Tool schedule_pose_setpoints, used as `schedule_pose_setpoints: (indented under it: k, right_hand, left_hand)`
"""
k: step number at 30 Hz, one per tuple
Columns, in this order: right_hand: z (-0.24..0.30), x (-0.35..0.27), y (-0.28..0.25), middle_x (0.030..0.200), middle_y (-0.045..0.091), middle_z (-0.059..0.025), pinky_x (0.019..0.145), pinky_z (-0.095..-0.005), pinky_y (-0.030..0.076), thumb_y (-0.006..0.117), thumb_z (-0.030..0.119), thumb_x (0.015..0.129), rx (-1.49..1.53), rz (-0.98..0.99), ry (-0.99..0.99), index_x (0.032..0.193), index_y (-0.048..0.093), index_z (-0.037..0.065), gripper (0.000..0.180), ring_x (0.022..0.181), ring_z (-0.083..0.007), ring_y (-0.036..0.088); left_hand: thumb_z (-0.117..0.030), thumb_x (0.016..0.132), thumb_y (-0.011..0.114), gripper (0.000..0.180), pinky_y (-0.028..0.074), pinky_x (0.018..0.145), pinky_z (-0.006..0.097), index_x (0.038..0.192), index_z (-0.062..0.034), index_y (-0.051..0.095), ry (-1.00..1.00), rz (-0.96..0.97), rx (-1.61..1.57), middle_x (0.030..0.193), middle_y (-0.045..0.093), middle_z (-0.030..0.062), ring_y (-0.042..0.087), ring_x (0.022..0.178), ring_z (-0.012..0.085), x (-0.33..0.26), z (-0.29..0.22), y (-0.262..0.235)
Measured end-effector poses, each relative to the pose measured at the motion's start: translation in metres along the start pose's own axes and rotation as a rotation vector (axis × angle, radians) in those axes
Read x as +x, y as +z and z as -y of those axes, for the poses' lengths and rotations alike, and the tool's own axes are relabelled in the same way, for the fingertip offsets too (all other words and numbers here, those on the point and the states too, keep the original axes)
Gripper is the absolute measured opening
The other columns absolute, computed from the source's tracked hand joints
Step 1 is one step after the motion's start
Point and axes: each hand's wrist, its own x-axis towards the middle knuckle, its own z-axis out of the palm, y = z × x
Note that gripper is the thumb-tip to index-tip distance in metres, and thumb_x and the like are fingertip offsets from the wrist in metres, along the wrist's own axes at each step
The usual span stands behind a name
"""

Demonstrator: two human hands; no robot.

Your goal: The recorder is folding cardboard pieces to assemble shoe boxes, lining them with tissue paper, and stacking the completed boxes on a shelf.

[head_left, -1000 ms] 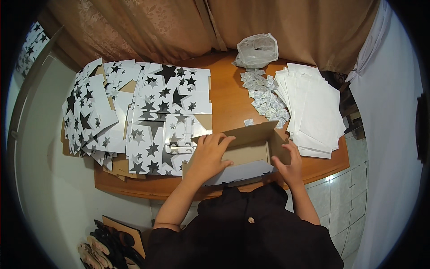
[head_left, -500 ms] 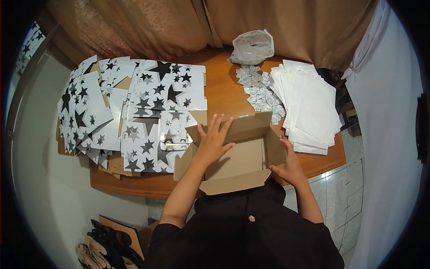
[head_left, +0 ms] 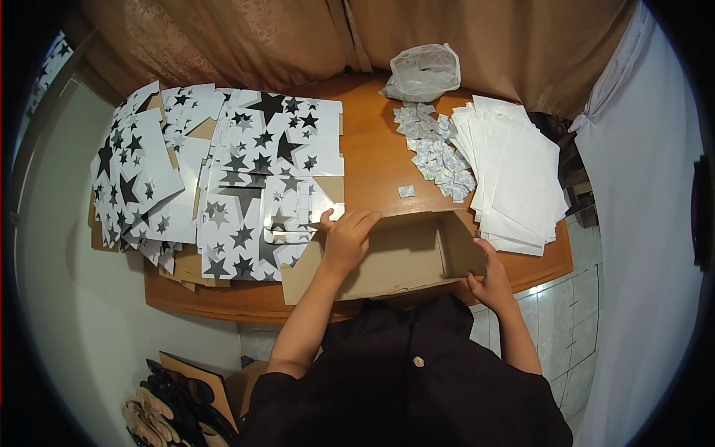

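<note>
An open cardboard box (head_left: 402, 257), plain brown inside, is tilted at the table's near edge, in front of my body. My left hand (head_left: 348, 242) is closed on its far left corner, the fingers bent over the top edge. At the box's right end, my right hand (head_left: 491, 281) grips the wall between thumb and fingers. Just beyond the far edge lies a single small packet (head_left: 406, 191). Farther off, a heap of similar small packets (head_left: 439, 156) spreads beside a pile of white paper sheets or envelopes (head_left: 521, 171).
Flat white box blanks with black and grey stars (head_left: 242, 186) cover the left of the wooden table (head_left: 369, 149). A translucent plastic bag (head_left: 424, 73) stands at the back, before brown curtains (head_left: 246, 37). Shoes (head_left: 182, 402) are at lower left; a white curtain (head_left: 640, 186) hangs right.
My left hand has gone from spread fingers to a grip on the box's corner. The box has tilted, and its near flap no longer sticks out. The single packet has come into sight.
</note>
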Motion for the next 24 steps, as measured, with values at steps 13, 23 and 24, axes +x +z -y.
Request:
schedule_pose_setpoints:
  k: [13,23,24]
  right_hand:
    - [-0.016,-0.006,0.013,0.130,0.045,-0.0208,0.098,-0.0377,0.039,0.056,-0.005,0.074,0.093,-0.072,0.065,0.132,0.034,0.005,0.063,0.120,-0.0367,0.046]
    - [-0.015,0.020,0.001,0.146,0.035,-0.0081,0.108,-0.0577,0.003,0.060,0.027,0.082,0.252,0.287,0.057,0.136,0.042,0.017,0.058,0.139,-0.0319,0.021]
    - [-0.020,0.025,-0.001,0.146,0.035,-0.0087,0.107,-0.0599,0.000,0.058,0.034,0.084,0.229,0.439,0.042,0.133,0.048,0.019,0.052,0.140,-0.0301,0.019]
  left_hand:
    - [-0.023,0.083,0.061,0.056,0.022,0.104,0.060,0.136,-0.0225,0.042,-0.022,0.740,-0.079,0.146,0.031,0.0099,0.025,0.136,0.0353,-0.055,-0.024,-0.021]
    - [-0.028,0.085,0.057,0.057,0.014,0.107,0.060,0.138,-0.0207,0.039,-0.058,0.851,-0.065,0.152,0.018,0.0104,0.012,0.140,0.0358,-0.059,-0.016,-0.013]
    - [-0.028,0.085,0.057,0.057,0.014,0.107,0.060,0.138,-0.0207,0.039,-0.056,0.853,-0.067,0.152,0.018,0.0104,0.012,0.140,0.0358,-0.059,-0.017,-0.012]
